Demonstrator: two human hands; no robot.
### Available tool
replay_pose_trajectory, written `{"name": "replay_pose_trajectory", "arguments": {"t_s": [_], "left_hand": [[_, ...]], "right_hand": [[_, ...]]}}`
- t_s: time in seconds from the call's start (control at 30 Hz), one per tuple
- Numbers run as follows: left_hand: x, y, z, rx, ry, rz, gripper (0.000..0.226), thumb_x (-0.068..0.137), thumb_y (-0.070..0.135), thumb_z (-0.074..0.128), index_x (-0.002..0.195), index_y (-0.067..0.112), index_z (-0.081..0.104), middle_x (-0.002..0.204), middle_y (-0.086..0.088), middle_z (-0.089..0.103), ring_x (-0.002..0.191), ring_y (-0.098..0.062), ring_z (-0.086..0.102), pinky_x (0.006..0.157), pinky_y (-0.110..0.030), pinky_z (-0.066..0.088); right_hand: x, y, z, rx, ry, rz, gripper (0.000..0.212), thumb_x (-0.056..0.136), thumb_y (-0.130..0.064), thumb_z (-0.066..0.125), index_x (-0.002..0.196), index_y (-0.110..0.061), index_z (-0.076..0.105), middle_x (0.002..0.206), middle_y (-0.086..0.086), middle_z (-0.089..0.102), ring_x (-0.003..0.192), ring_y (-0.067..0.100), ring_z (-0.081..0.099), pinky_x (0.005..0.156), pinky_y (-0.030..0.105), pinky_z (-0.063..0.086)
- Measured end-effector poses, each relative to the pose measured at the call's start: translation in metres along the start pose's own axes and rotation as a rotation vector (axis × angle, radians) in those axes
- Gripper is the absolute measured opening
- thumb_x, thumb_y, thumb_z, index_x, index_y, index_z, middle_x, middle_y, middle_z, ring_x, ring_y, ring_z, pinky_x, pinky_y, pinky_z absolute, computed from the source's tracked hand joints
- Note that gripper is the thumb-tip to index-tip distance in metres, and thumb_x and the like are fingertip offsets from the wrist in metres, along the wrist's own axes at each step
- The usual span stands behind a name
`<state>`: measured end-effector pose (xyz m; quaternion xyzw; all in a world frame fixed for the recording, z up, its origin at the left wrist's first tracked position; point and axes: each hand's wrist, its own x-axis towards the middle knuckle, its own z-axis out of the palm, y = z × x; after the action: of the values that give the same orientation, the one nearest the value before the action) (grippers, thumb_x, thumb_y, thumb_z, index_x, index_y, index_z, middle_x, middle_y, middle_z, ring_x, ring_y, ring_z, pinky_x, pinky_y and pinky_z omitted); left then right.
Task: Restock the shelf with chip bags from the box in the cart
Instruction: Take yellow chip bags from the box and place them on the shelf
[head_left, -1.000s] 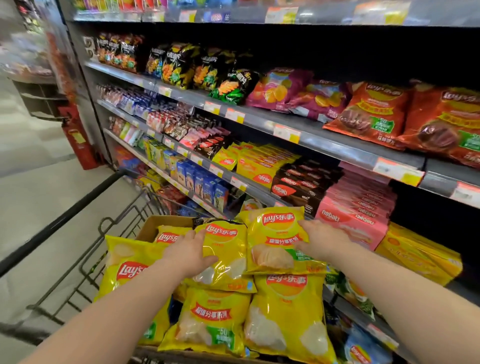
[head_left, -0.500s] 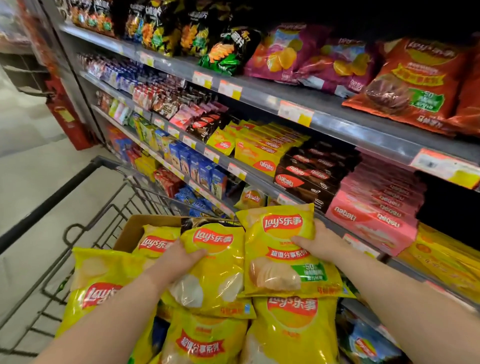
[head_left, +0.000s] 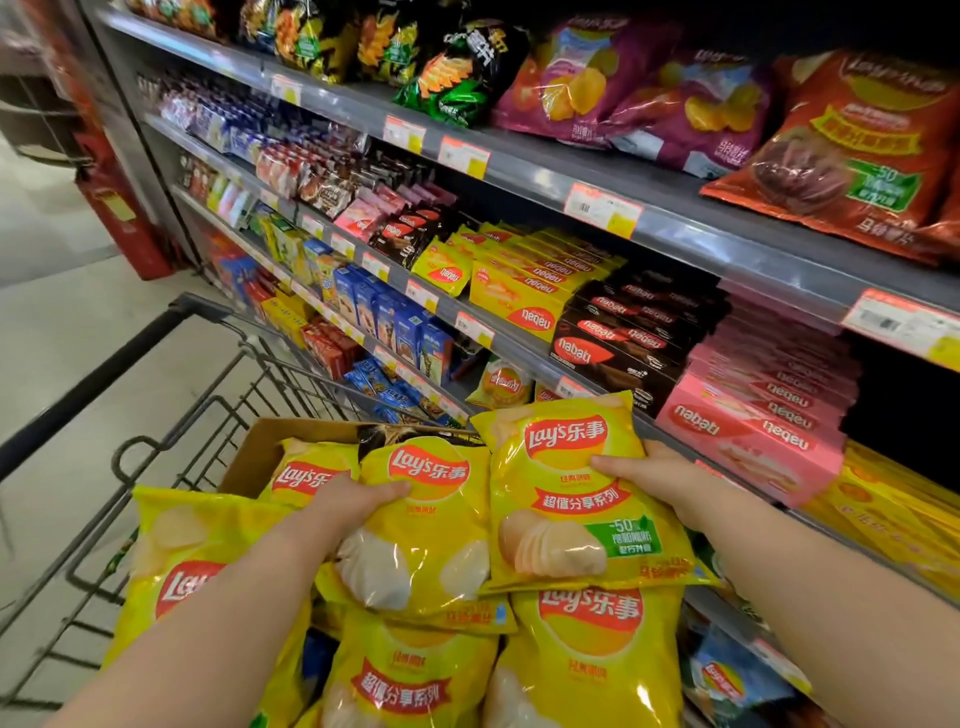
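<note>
**Holding two bags at once: the grip is the weak point**

The left hand (head_left: 358, 499) has its fingers curled round the left edge of one bag (head_left: 426, 545), thumb lying across the front just under the logo. The right hand (head_left: 660, 475) pinches the right edge of the second bag (head_left: 566, 499) the same way, thumb on the face. Both bags sit just above the pile (head_left: 587, 649) in the box (head_left: 270, 441) in the cart (head_left: 171, 431). The second bag overlaps the first one's right edge and is close to the shelf (head_left: 675, 218).

Likely troubles:
- Each bag is held by one edge only. The film looks slick and the bags are puffed with air, so either could slide out of the pinch or swing as it rises.
- Squeezing harder to stop that would probably crush chips.
- The overlap may make the second bag drag the first.
- The pink boxes (head_left: 748, 431) jut out right beside the right hand, and a wide swing could knock them.
- A loose bag (head_left: 202, 571) at the pile's left seems to lean over the box's side and could slip off if the pile is disturbed.

Both held bags face up toward the camera, logo ends pointing away from the person. Their long axes run roughly along the cart.
</note>
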<state>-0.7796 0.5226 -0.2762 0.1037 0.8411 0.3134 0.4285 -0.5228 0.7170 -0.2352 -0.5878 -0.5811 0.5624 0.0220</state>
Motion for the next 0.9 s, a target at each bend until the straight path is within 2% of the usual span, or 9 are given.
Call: {"name": "replay_pose_trajectory", "arguments": {"t_s": [0.1,0.2,0.3,0.4,0.53,0.6,0.67,0.8,0.9], "left_hand": [[0.001,0.000,-0.005,-0.072,-0.023,-0.042,0.104,0.063,0.044,0.085,0.145,0.007,0.032,0.138,-0.019,0.050,0.120,-0.039,0.052,0.100,-0.049,0.045],[0.003,-0.004,-0.005,-0.146,-0.072,-0.048,0.111,0.051,0.048,0.089,0.141,0.009,0.038,0.132,-0.018,0.055,0.113,-0.039,0.057,0.096,-0.051,0.048],[-0.010,0.000,-0.003,-0.200,-0.057,-0.003,0.103,0.062,0.035,0.087,0.145,0.007,0.033,0.137,-0.019,0.051,0.118,-0.039,0.054,0.096,-0.046,0.048],[-0.022,0.000,0.001,-0.202,-0.035,0.058,0.096,0.078,0.021,0.078,0.151,0.006,0.018,0.148,-0.019,0.037,0.130,-0.039,0.043,0.097,-0.042,0.042],[-0.039,-0.004,0.000,-0.234,0.019,0.168,0.074,0.083,0.006,0.070,0.143,0.000,0.028,0.135,-0.021,0.050,0.111,-0.035,0.054,0.081,-0.035,0.041],[-0.047,-0.004,-0.001,-0.206,0.065,0.216,0.071,0.080,0.011,0.074,0.139,0.002,0.034,0.126,-0.016,0.055,0.100,-0.029,0.054,0.084,-0.035,0.044],[-0.058,-0.003,-0.006,-0.166,0.110,0.279,0.071,0.077,0.018,0.078,0.134,0.005,0.038,0.126,-0.008,0.056,0.108,-0.031,0.056,0.091,-0.035,0.045],[-0.088,0.000,-0.020,-0.173,0.144,0.392,0.062,0.078,0.019,0.077,0.129,0.007,0.043,0.117,-0.012,0.057,0.100,-0.028,0.055,0.086,-0.035,0.045],[-0.110,-0.002,-0.030,-0.162,0.202,0.481,0.062,0.078,0.023,0.077,0.127,0.008,0.044,0.113,-0.011,0.054,0.102,-0.028,0.052,0.083,-0.034,0.041]], "right_hand": [[-0.006,-0.002,0.000,0.009,0.010,-0.001,0.067,0.068,-0.028,0.083,0.124,-0.009,0.050,0.098,0.012,0.068,0.081,0.027,0.067,0.068,0.037,0.054],[-0.009,-0.002,0.000,0.008,0.021,-0.019,0.051,0.072,-0.024,0.081,0.113,-0.011,0.054,0.099,0.013,0.068,0.082,0.028,0.067,0.075,0.042,0.056],[-0.016,-0.003,0.004,0.006,0.046,-0.053,0.053,0.071,-0.024,0.082,0.114,-0.011,0.055,0.109,0.015,0.069,0.094,0.032,0.068,0.088,0.049,0.054],[-0.027,-0.005,0.008,-0.001,0.084,-0.116,0.054,0.073,-0.022,0.080,0.121,-0.010,0.057,0.115,0.015,0.067,0.100,0.032,0.067,0.090,0.047,0.053],[-0.048,-0.008,0.011,-0.022,0.131,-0.209,0.036,0.078,-0.020,0.076,0.108,-0.013,0.059,0.115,0.016,0.066,0.103,0.032,0.065,0.092,0.045,0.051],[-0.057,-0.008,0.011,-0.026,0.155,-0.260,0.034,0.079,-0.019,0.075,0.109,-0.013,0.061,0.114,0.015,0.067,0.098,0.029,0.065,0.089,0.040,0.052],[-0.067,-0.007,0.012,-0.041,0.188,-0.300,0.035,0.079,-0.020,0.075,0.111,-0.012,0.063,0.112,0.013,0.068,0.094,0.026,0.065,0.088,0.036,0.051],[-0.095,-0.007,0.011,-0.044,0.258,-0.377,0.046,0.073,-0.025,0.079,0.112,-0.012,0.061,0.110,0.010,0.069,0.097,0.029,0.067,0.091,0.047,0.053],[-0.127,-0.008,0.011,0.002,0.294,-0.433,0.039,0.075,-0.021,0.078,0.108,-0.012,0.059,0.107,0.011,0.069,0.095,0.030,0.067,0.090,0.048,0.053]]}}
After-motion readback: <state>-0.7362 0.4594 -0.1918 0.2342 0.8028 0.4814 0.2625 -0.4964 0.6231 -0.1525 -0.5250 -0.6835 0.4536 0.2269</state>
